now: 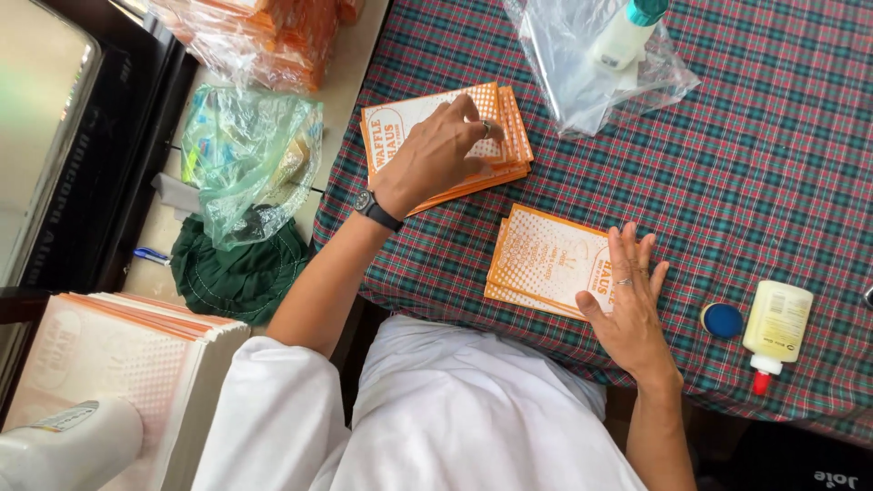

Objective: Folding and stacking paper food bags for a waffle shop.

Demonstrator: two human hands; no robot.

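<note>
The left hand (441, 150) pinches the top sheet of the far stack of orange-and-white paper bags (509, 127) between its fingertips, at the edge farthest from the body. The right hand (627, 305) lies open and flat on the near stack (546, 259), pressing its right end; the two stacks sit just apart on the plaid tablecloth (727, 182), each with its long axis running roughly left to right, a glue bottle (775, 327) lying beyond the right hand

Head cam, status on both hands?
Left hand fingering the far stack. Right hand flat on the near stack. Glue bottle beside, clear.
</note>
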